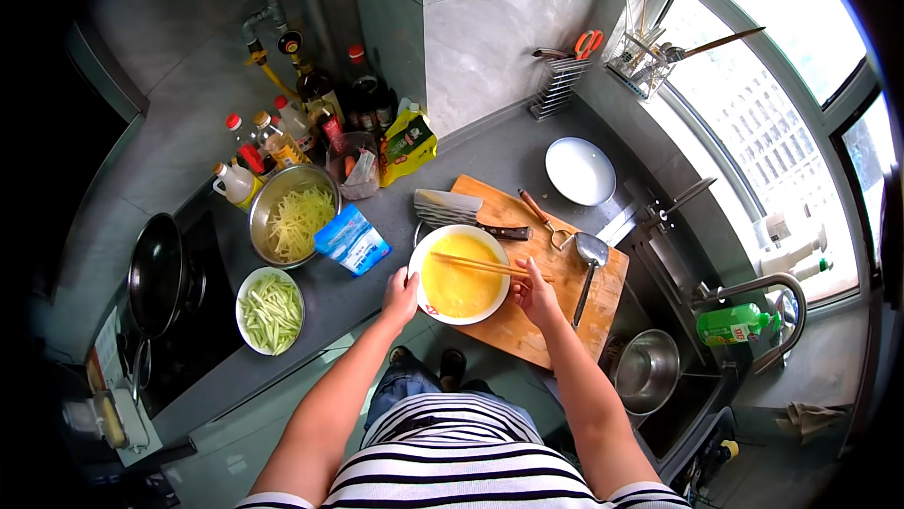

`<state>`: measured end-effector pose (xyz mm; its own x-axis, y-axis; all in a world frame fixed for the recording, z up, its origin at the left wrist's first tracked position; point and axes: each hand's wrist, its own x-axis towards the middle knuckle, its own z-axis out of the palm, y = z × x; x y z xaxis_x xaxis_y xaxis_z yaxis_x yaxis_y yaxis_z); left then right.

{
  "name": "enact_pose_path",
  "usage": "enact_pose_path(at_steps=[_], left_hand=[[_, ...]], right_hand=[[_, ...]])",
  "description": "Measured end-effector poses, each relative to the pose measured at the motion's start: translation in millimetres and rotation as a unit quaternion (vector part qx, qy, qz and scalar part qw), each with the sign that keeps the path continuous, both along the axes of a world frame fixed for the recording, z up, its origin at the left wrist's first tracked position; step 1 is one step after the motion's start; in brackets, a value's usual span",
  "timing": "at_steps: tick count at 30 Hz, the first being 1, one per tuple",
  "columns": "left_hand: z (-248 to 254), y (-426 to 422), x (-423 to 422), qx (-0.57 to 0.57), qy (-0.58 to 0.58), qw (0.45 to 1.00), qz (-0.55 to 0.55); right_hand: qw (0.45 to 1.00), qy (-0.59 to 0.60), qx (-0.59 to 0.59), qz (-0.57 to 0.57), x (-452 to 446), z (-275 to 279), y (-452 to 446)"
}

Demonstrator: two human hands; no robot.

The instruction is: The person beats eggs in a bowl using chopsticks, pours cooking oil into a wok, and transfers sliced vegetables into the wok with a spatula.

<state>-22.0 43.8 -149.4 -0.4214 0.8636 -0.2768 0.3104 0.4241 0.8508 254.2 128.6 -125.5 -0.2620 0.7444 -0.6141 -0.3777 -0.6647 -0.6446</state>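
Note:
A white bowl (418, 267) of beaten egg (460, 288) is held above the front left edge of the wooden cutting board (527, 344). My left hand (401, 295) grips the bowl's left rim. Closed round a pair of chopsticks (480, 265), my right hand (535, 292) is at the bowl's right side, and the tips reach into the yellow egg. Behind the bowl lies a cleaver (450, 209), its dark handle pointing right. A peeler (544, 212) and a spatula (590, 253) rest on the board's right part.
Left of the board stand a blue-white packet (352, 240), a metal bowl (325, 177) of pale shreds and a bowl of green strips (270, 311). A wok (156, 274) sits on the stove. At right are a white plate (580, 171), a faucet (786, 283) and a sink with a pot (648, 372).

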Motion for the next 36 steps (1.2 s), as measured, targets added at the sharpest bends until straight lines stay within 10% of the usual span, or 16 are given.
enact_pose_path(at_steps=[9,13,19,23,27,36], left_hand=[[33.6,7.1,25.7,0.2,0.234,0.95,-0.044],[64.2,15.9,49.9,0.239,0.221,0.94,-0.106],[83.2,29.8,96.0,0.251,0.11,0.937,-0.215],[89.5,36.3,121.7,0.259,0.063,0.928,-0.26],[110.1,33.5,122.0,0.216,0.0,0.936,-0.276],[112.6,5.9,61.8,0.173,-0.08,0.969,-0.159]], right_hand=[[0.999,0.022,-0.022,-0.03,18.9,5.7,-7.1],[0.978,-0.177,0.101,0.038,51.2,10.8,-24.5],[0.588,-0.728,0.344,0.077,104.5,33.9,-50.6],[0.72,-0.658,0.151,0.16,125.5,4.0,-52.7],[0.77,-0.591,0.234,-0.062,134.8,-1.6,-52.5],[0.725,-0.455,0.507,0.105,-5.3,116.1,-23.4]])
